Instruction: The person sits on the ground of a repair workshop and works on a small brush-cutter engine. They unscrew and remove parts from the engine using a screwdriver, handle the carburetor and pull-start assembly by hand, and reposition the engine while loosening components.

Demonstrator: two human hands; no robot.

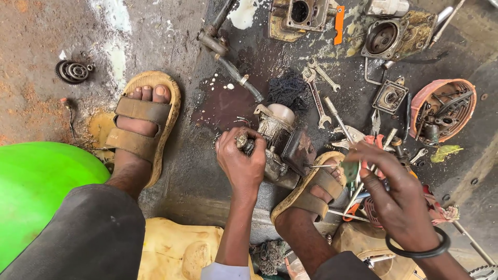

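Observation:
My left hand point(241, 158) grips a dirty metal engine part point(282, 140) that rests on the oily ground between my sandalled feet. Its fingers close around a small round fitting on the part's left end. My right hand point(391, 189) holds a green-handled screwdriver point(346, 168) whose thin shaft points left and touches the part's right side. A black bangle sits on my right wrist. The right hand hides several tools lying under it.
Spanners point(317, 91), a metal rod point(228, 59), engine casings point(397, 36), a pink bowl of parts point(443, 106), pliers and a gear point(73, 71) lie around on the ground. A green rounded object point(36, 186) is at the left. Yellow cloth lies near my knees.

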